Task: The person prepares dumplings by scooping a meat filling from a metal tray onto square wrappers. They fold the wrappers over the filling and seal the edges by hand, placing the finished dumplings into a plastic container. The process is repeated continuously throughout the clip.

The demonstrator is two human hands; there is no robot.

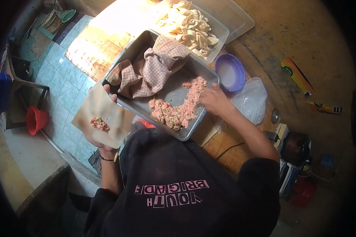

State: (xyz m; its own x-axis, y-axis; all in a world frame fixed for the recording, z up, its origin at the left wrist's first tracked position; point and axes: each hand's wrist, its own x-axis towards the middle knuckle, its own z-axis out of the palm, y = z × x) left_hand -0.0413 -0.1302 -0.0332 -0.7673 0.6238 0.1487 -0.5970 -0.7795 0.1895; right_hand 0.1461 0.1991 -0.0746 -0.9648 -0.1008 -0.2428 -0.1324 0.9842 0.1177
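Note:
On my left hand (98, 144) lies a flat, square-looking dough wrapper (90, 103), its fingers showing at the wrapper's upper edge. A small lump of minced filling with green bits (99, 123) rests on the wrapper. My right hand (214, 99) is at the right side of a grey plastic tub (160, 129), beside the larger mass of pink minced filling (169, 114). Its fingertips are partly hidden, and whether they hold a tool I cannot tell. A checked cloth (157, 68) lies bunched in the tub's far left part.
Behind the tub, a clear plastic container (225, 32) holds folded dough pieces (192, 29). A purple bowl of whitish liquid (230, 71) and a plastic bag (252, 100) stand right of the tub. Torn packaging (297, 75) lies farther right. A red bucket (37, 120) is at the left.

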